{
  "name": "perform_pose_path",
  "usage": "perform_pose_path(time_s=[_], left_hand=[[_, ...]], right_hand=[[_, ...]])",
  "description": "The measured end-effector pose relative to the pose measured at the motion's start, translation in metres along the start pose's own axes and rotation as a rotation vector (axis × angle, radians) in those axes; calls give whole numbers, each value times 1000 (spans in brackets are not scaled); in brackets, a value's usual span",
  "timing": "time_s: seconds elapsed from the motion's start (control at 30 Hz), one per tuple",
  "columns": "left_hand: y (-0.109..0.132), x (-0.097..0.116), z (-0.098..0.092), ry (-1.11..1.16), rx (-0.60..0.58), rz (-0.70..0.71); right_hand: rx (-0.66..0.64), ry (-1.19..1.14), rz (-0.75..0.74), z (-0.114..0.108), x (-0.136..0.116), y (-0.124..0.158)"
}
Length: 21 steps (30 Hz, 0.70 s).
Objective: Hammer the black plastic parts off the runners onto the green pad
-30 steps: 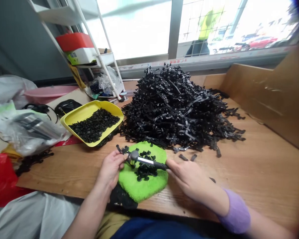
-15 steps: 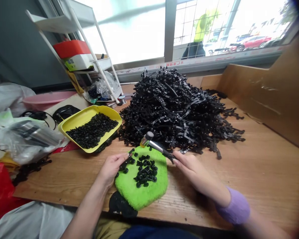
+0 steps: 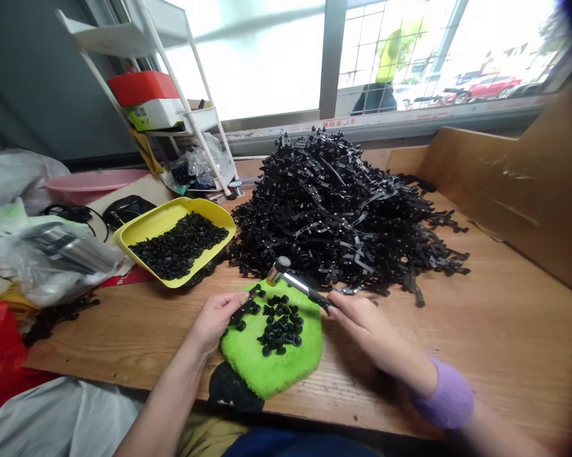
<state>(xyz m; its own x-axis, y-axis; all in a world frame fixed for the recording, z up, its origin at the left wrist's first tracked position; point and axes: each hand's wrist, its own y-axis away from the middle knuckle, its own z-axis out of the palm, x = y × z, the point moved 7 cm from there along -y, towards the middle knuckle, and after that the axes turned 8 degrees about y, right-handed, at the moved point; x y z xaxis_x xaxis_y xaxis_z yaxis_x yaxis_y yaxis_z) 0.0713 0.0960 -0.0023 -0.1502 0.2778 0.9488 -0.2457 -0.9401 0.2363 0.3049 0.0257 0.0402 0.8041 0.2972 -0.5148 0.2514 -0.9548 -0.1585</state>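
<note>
A white shelf (image 3: 108, 39) stands far left, holding a red box (image 3: 143, 88) on a white box (image 3: 160, 115). Left of it is a pink basin (image 3: 93, 185); nearer, a metal cup (image 3: 69, 246) lies in a clear bag (image 3: 40, 282), and nearer still, a red bag (image 3: 2, 358). Through the far window (image 3: 266, 70) show a person (image 3: 385, 68) in a yellow top and a red car (image 3: 494, 86). A brown board (image 3: 514, 181) stands right.

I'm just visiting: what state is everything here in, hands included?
Left hand: closed on a black strip.
Right hand: closed around the hammer handle.
Hammer: held, head over the pad's far edge.
Pad: green, with loose black knobs on it.
Tray: partly filled with black bits.
Heap: black parts, piled high.
Shelf: standing, loaded.
</note>
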Motion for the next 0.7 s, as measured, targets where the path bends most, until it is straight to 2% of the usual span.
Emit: perform_pose_path(time_s=[0.23, 0.4, 0.57, 0.7], left_hand=[[-2, -3, 0, -27, -2, -34], [-3, -2, -4, -57, 59, -37], [-1, 1, -7, -80, 82, -63], [-4, -1, -4, -120, 72, -57]], right_hand=[[-24, 66, 3, -1, -3, -4], [59, 147, -40, -14, -19, -17], [-71, 424, -75, 2, -25, -30], [-6, 415, -63, 1, -26, -33]])
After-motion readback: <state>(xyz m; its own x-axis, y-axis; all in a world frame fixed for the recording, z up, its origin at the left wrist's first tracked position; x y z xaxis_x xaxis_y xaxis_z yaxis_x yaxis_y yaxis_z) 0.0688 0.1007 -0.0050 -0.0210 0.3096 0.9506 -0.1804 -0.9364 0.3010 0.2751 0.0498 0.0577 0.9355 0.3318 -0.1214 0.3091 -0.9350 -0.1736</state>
